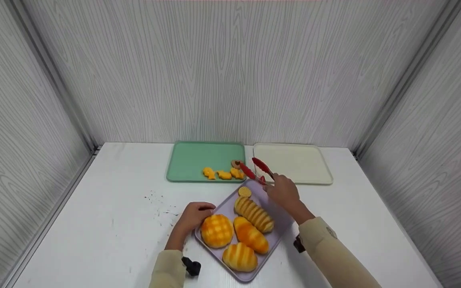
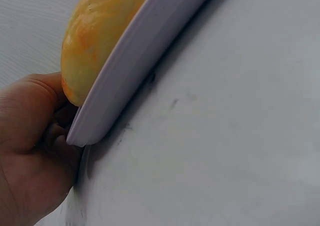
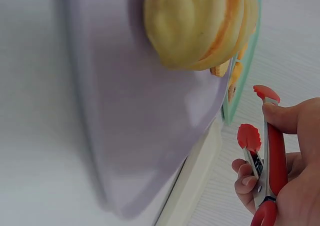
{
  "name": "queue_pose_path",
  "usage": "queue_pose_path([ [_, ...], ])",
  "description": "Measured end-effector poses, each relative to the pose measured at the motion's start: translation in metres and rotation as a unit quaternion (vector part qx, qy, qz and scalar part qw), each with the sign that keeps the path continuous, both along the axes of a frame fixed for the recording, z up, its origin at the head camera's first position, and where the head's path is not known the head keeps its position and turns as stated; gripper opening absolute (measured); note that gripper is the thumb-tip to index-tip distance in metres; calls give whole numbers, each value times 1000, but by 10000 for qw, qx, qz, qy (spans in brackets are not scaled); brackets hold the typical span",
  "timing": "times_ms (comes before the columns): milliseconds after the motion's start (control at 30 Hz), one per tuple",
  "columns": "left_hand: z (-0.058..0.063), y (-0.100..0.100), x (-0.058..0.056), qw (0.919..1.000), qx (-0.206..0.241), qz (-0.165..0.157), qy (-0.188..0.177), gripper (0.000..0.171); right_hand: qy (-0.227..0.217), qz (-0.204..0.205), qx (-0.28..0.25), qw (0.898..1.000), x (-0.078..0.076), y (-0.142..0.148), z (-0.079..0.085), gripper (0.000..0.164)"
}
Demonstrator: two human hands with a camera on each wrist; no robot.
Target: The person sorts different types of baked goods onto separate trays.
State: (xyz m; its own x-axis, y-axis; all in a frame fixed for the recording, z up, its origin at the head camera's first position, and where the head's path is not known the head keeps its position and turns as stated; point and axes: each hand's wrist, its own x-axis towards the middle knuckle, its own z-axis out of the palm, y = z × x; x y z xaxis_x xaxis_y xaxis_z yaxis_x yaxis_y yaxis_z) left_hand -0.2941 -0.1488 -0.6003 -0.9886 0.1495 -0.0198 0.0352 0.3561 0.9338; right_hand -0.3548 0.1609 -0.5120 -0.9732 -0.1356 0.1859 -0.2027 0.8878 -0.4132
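My left hand [image 1: 194, 217] grips the left corner of a lilac tray [image 1: 280, 224], its thumb beside a round bun [image 1: 217, 231] with a grid pattern. On the same tray lie a long spiral bread roll [image 1: 254, 214], an orange-brown roll [image 1: 250, 235], a striped roll [image 1: 239, 257] and a small round biscuit [image 1: 245, 192] near the far corner. My right hand [image 1: 282, 193] holds red-tipped metal tongs [image 3: 276, 156] past that corner. The tongs' arms are spread, with nothing between the tips. In the head view one tip overlaps the green tray's right edge.
A green tray [image 1: 198, 156] at the back holds several small orange animal-shaped biscuits [image 1: 224, 175] and a brown round cookie [image 1: 236, 164] at its right front. To its right lies a cream tray [image 1: 294, 162]. Grey wood-grain panels [image 1: 222, 72] enclose the white table [image 1: 106, 216].
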Motion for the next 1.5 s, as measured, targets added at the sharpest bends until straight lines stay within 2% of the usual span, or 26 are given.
queue_pose_path([
  [300,-1,0,-1,9999,30,117,-51,23,2,231,-38,9997,39,35,-13,54],
  [533,2,2,1,9999,27,115,-94,23,-238,404,224,9987,55,61,-22,63],
  [733,3,2,1,9999,-53,137,-86,24,-379,685,500,9957,54,73,-24,61],
  [967,3,3,3,9998,99,124,-91,24,-296,1002,633,9925,45,77,-22,57],
  [1333,5,1,2,9998,89,160,-46,24,-490,1243,928,9867,26,63,-19,55],
  [1500,5,3,3,9999,83,126,-54,25,-479,1202,815,9882,29,59,-22,54],
])
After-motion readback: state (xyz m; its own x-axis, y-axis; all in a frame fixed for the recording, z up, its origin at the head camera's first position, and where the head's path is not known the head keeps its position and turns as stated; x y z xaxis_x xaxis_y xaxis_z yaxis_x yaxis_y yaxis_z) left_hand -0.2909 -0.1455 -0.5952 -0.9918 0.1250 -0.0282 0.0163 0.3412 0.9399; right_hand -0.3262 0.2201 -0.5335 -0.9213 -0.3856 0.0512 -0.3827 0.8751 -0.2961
